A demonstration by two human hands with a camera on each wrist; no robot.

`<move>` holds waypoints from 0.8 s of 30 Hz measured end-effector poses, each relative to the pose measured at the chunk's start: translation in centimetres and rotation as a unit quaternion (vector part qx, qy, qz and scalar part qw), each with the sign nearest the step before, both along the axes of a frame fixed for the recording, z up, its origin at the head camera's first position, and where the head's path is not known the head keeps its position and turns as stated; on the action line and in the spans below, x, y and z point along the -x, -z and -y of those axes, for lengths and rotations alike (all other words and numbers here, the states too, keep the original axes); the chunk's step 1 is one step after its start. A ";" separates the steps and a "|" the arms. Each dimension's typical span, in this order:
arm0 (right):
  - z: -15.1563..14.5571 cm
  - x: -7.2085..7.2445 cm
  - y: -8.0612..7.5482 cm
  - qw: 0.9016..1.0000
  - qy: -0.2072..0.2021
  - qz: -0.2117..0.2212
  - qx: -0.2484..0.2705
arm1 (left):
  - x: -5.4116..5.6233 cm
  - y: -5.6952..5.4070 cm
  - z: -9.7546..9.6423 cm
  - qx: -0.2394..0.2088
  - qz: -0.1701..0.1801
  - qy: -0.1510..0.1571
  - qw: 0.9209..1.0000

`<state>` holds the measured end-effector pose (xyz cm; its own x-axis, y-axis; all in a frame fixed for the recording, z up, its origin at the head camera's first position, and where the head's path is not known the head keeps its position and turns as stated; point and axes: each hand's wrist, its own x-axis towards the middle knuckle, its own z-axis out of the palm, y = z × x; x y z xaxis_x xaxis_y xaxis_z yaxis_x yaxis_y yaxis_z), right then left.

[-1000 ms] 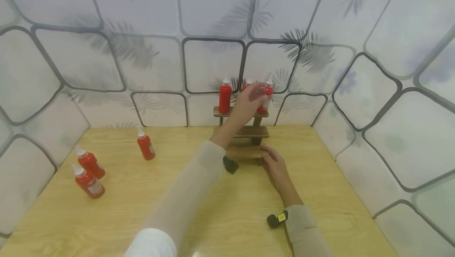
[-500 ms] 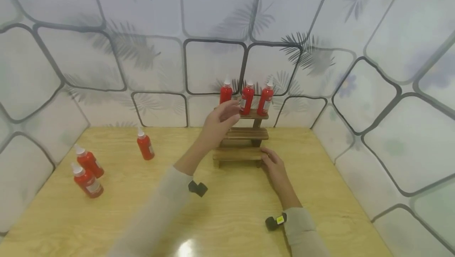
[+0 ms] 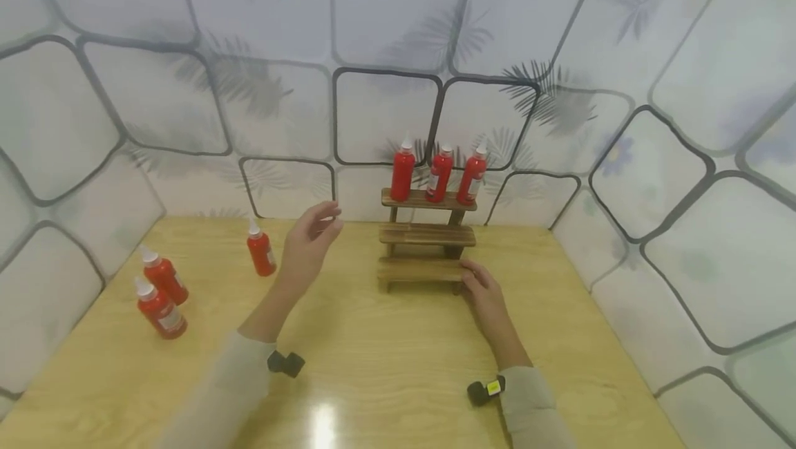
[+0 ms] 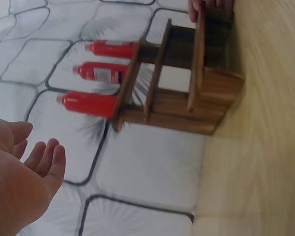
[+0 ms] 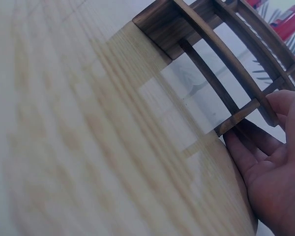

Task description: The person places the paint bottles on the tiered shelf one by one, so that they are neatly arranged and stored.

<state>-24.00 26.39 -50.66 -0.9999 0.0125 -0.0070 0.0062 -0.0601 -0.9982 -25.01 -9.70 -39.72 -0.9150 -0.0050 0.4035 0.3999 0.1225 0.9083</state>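
By count, half of the six red bottles in view are on the wooden stand (image 3: 426, 234), which lies between the hands, directly left of the right hand (image 3: 485, 297). Its top tier, beyond and above that hand, bears a left bottle (image 3: 401, 174), a middle bottle (image 3: 439, 176) and a right bottle (image 3: 472, 178). Off the stand, upright on the table (image 3: 398, 366): a lone bottle (image 3: 261, 253) near the left hand (image 3: 307, 242) on its left, plus a rear bottle (image 3: 165, 280) and a front bottle (image 3: 162, 312) farther left. Judged half done; three bottles left. Left hand: raised, well apart from the stand, fingers loosely bent, thumb apart, holding nothing. Right hand: low, forearm reaching forward, thumb and fingers curled round the lowest tier's near end.
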 end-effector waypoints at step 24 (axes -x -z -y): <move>-0.2 0.3 0.4 1.000 -0.006 0.000 0.000 | 0.0 3.5 10.0 -0.022 0.038 -0.244 0.969</move>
<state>-24.30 26.54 -51.10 -1.0000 0.0014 -0.0064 0.0063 -0.0609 -0.9981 -24.97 -19.73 -43.21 -0.8261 -0.4611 0.3240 0.2355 0.2399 0.9418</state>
